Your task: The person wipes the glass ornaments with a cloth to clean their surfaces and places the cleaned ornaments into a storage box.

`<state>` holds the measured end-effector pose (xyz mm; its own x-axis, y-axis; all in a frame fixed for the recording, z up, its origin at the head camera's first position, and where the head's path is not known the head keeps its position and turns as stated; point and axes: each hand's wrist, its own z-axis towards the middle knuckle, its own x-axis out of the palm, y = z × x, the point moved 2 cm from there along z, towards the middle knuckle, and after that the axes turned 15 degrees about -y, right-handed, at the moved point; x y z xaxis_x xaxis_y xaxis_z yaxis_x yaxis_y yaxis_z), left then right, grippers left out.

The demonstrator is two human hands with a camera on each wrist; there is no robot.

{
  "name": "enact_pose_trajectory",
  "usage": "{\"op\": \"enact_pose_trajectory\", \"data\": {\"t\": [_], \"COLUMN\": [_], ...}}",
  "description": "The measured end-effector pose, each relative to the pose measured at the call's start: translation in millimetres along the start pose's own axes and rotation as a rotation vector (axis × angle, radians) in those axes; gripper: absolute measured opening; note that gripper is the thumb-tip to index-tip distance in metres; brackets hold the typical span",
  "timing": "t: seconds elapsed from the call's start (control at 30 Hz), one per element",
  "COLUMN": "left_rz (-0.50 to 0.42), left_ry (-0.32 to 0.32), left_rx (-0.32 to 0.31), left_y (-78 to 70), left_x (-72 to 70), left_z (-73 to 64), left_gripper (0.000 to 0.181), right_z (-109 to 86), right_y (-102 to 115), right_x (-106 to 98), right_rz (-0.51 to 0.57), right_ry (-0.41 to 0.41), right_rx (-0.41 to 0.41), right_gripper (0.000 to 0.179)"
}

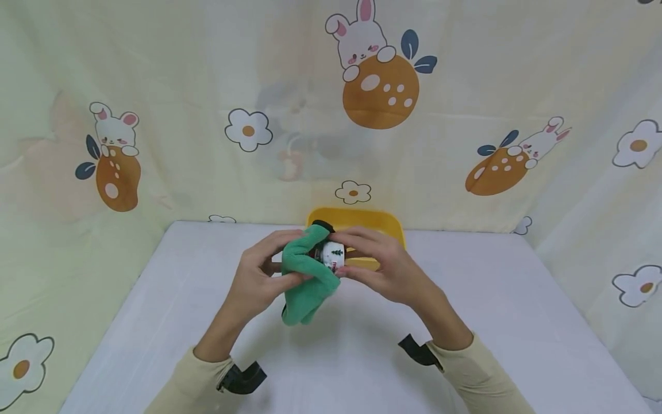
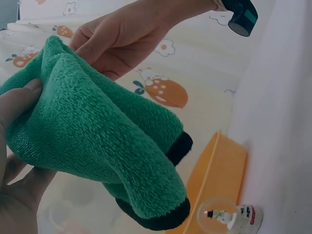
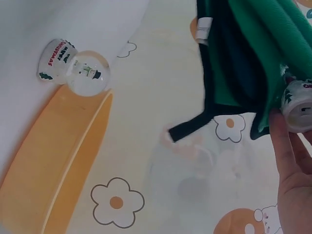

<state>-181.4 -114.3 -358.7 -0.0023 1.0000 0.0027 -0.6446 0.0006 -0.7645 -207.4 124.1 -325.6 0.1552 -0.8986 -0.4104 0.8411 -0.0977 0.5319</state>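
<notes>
A green plush cloth with dark edging is gripped in my left hand above the middle of the table. The cloth folds around a snow globe whose white printed base pokes out on the right side. My right hand holds that base between thumb and fingers. In the right wrist view the underside of the base shows beside the cloth. The globe's glass part is mostly covered by the cloth. From the left wrist view, the cloth hides the held globe.
Behind the hands, a yellow plastic bin stands at the table's back edge. Beside it, a second snow globe with a snowman inside and a white Christmas base rests on the white table. A patterned curtain hangs behind.
</notes>
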Motion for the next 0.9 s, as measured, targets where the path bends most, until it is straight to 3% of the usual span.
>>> {"op": "enact_pose_trajectory", "data": {"t": [0.2, 0.37, 0.53, 0.63, 0.7, 0.9], "left_rz": [-0.008, -0.025, -0.025, -0.024, -0.029, -0.007], "left_ry": [-0.037, -0.061, -0.063, -0.051, -0.039, -0.006], "left_rx": [-0.067, -0.103, -0.120, -0.145, -0.168, -0.160], "left_y": [1.0, 2.4, 3.8, 4.4, 4.4, 3.0], "left_x": [-0.9, -1.0, -0.8, -0.7, -0.6, 0.6], "left_z": [-0.3, -1.7, -2.0, -1.6, -1.4, 0.4], "left_gripper": [0.059, 0.059, 0.058, 0.058, 0.059, 0.061], "right_z": [0.8, 2.6, 3.2, 3.1, 2.9, 1.5], "right_y": [2.1, 3.2, 3.6, 3.0, 2.5, 0.2], "right_x": [0.2, -1.0, -2.0, -1.8, -1.5, -1.7], "right_rz": [-0.086, -0.106, -0.119, -0.134, -0.142, -0.141], "right_ry": [-0.042, -0.072, -0.089, -0.098, -0.099, -0.076], "right_rx": [-0.095, -0.193, -0.265, -0.302, -0.308, -0.235], "right_gripper": [0.058, 0.047, 0.039, 0.046, 0.052, 0.040]}}
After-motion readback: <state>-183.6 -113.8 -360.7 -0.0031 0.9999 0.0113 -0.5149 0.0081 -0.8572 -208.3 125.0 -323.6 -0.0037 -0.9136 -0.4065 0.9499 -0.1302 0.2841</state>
